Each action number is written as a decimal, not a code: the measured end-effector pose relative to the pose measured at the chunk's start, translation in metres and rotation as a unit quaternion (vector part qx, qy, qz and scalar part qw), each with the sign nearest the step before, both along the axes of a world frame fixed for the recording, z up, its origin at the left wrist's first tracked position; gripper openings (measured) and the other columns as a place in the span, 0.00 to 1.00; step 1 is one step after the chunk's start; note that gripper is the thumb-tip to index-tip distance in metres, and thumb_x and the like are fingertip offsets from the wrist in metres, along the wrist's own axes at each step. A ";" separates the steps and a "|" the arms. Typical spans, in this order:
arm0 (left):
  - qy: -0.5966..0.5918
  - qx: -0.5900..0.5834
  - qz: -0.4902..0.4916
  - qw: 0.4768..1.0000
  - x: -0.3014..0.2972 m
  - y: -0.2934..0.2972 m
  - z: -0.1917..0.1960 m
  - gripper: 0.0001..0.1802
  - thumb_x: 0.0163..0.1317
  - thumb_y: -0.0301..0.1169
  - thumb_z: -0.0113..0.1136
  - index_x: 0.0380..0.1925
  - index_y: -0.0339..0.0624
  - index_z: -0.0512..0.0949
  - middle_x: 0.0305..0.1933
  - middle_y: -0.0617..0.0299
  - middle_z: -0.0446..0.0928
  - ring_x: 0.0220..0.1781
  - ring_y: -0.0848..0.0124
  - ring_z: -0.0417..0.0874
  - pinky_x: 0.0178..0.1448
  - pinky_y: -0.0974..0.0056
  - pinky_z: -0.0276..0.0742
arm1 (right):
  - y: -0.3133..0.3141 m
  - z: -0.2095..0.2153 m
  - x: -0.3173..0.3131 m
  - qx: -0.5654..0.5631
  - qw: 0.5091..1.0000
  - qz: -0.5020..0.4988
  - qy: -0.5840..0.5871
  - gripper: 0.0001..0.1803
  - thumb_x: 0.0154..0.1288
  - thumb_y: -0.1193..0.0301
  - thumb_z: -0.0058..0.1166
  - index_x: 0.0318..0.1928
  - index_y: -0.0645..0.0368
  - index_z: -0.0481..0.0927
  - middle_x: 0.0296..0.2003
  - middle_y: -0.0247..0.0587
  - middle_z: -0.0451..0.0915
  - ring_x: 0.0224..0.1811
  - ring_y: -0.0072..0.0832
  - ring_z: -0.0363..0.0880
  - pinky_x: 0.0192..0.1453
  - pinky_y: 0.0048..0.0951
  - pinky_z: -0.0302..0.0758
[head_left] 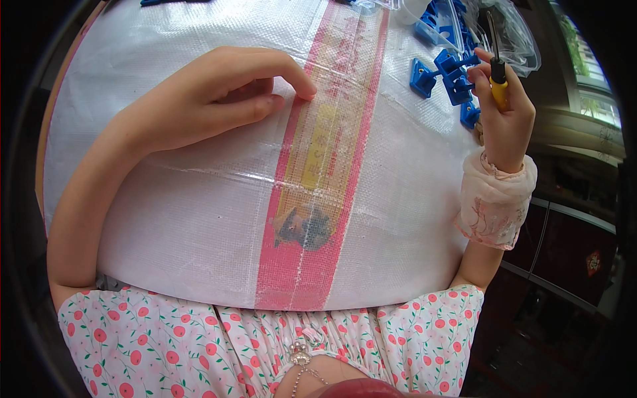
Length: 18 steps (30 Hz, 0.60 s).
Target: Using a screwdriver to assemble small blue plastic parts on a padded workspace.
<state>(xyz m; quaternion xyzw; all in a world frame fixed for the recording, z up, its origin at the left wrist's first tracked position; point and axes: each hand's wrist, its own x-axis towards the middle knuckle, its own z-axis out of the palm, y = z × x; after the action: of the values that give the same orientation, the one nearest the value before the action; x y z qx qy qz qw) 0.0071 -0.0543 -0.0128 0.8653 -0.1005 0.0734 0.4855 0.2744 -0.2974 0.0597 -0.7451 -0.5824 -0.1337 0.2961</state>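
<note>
My right hand grips a screwdriver with a yellow and black handle, its thin shaft pointing up and away. The right fingertips reach the blue plastic parts beside them; whether they also grasp one, I cannot make out. Another blue piece with a square base lies just left of these. My left hand rests over the woven white sheet, near its printed pink band. Its index finger and thumb are apart with nothing between them, and the other fingers are partly hidden.
At the far right stand a clear plastic box with more blue parts and a clear plastic bag. A dark blue item shows at the far left edge. Dark cabinets stand right of the round table.
</note>
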 end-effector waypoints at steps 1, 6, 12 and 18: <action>0.000 0.002 0.000 1.000 0.000 0.000 0.000 0.15 0.63 0.19 0.51 0.48 0.38 0.79 0.47 0.61 0.81 0.41 0.74 0.78 0.45 0.71 0.74 | 0.000 0.000 0.000 -0.003 1.000 0.000 0.007 0.14 0.65 0.68 0.64 0.48 0.59 0.84 0.34 0.35 0.86 0.29 0.17 0.79 0.37 0.15 0.74; 0.006 0.001 0.000 1.000 0.001 -0.001 0.001 0.15 0.63 0.19 0.51 0.48 0.39 0.79 0.47 0.62 0.81 0.41 0.74 0.78 0.45 0.71 0.74 | 0.001 0.001 -0.004 0.007 1.000 0.003 0.010 0.14 0.65 0.68 0.64 0.49 0.59 0.84 0.33 0.34 0.85 0.29 0.16 0.79 0.36 0.14 0.74; 0.002 0.000 0.000 1.000 0.001 -0.002 0.000 0.15 0.63 0.19 0.51 0.48 0.38 0.79 0.47 0.61 0.81 0.41 0.74 0.79 0.45 0.71 0.74 | -0.001 0.000 -0.004 0.011 1.000 -0.003 0.017 0.14 0.65 0.68 0.64 0.50 0.58 0.84 0.33 0.34 0.85 0.30 0.15 0.79 0.37 0.15 0.74; -0.008 0.000 0.002 1.000 0.001 -0.001 -0.001 0.15 0.63 0.19 0.51 0.48 0.38 0.79 0.46 0.61 0.81 0.41 0.74 0.79 0.45 0.70 0.74 | -0.002 -0.001 -0.002 -0.025 0.999 -0.016 0.019 0.14 0.65 0.68 0.64 0.49 0.59 0.84 0.34 0.36 0.85 0.32 0.20 0.81 0.39 0.18 0.76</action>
<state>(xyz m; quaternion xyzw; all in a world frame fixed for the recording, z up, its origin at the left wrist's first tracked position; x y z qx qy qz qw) 0.0084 -0.0557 -0.0139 0.8649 -0.1032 0.0813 0.4845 0.2723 -0.2995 0.0591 -0.7641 -0.5676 -0.1100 0.2862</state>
